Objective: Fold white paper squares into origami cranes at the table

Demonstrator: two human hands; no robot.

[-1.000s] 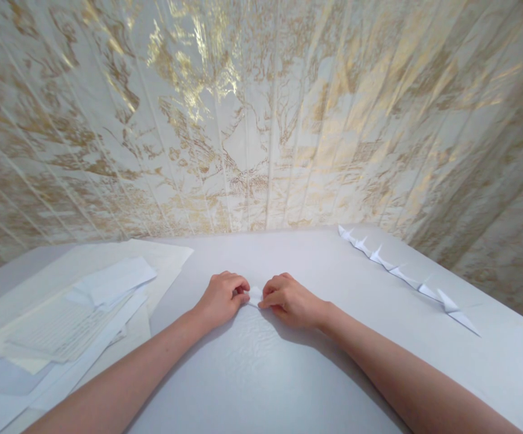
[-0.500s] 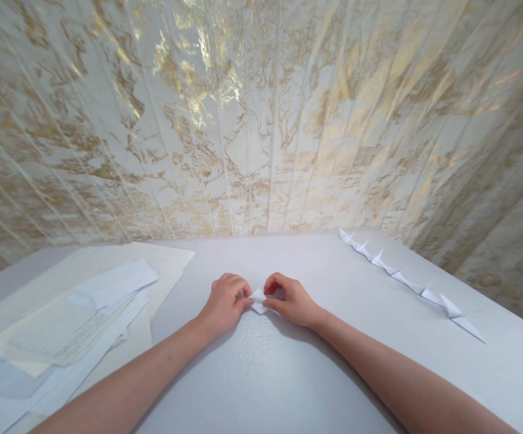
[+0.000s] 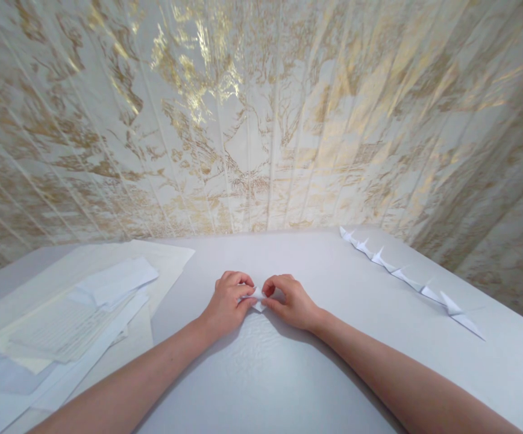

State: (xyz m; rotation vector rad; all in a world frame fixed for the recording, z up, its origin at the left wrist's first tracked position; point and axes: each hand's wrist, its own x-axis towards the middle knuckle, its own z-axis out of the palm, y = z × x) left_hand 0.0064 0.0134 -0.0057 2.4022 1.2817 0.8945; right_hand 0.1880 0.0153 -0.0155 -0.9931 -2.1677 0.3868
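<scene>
A small folded piece of white paper [image 3: 258,296] is held between my two hands, just above or on the white table [image 3: 252,380]; which of the two I cannot tell. My left hand [image 3: 229,300] pinches its left side, with the fingertips reaching over its upper part and the thumb below. On the opposite side my right hand [image 3: 291,301] grips the paper's right edge between thumb and curled fingers. Much of the paper is hidden by the fingertips.
Several folded white paper cranes [image 3: 399,274] stand in a slanting row on the right of the table. Sheets of paper [image 3: 62,331], some with writing, lie in a loose pile at the left. Behind the table is a white and gold patterned curtain [image 3: 252,120].
My left fingers have shifted slightly right and further over the paper, so less of it shows. My right hand has barely moved.
</scene>
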